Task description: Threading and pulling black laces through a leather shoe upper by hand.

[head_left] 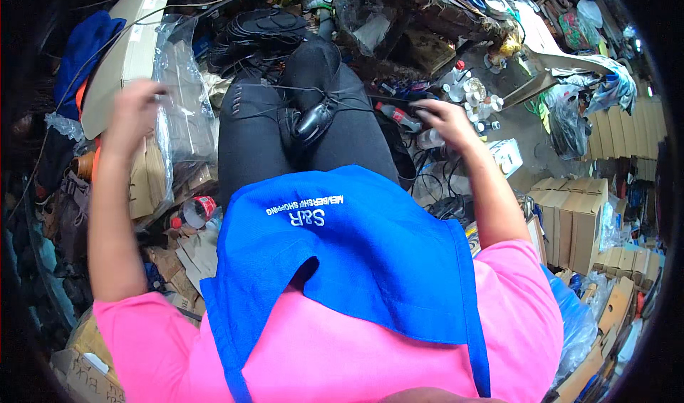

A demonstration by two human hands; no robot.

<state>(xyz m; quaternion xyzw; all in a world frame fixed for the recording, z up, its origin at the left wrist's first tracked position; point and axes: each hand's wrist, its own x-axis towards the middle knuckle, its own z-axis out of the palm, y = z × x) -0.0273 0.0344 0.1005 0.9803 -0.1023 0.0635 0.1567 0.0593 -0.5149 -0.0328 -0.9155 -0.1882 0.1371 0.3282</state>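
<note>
Between my thighs a black shoe [312, 122] is wedged, its glossy part facing up toward me. Black thread [360, 94] runs from the shoe out to both sides, with loose loops lying over my dark trousers. My left hand [139, 104] is raised out to the left, blurred by motion, its fingers curled in around what looks like the thread's end. Out on the right, my right hand [447, 122] is closed on the other side of the thread. Something dark shows at its fingers; its kind cannot be made out.
Flattened cardboard [132, 39] and clear plastic [184, 96] stand by my left hand. Several bottles [463, 86] crowd beyond my right hand. A pile of black soles [263, 29] lies past my knees. Cardboard boxes [570, 214] are stacked at right. A blue apron [356, 260] covers my lap.
</note>
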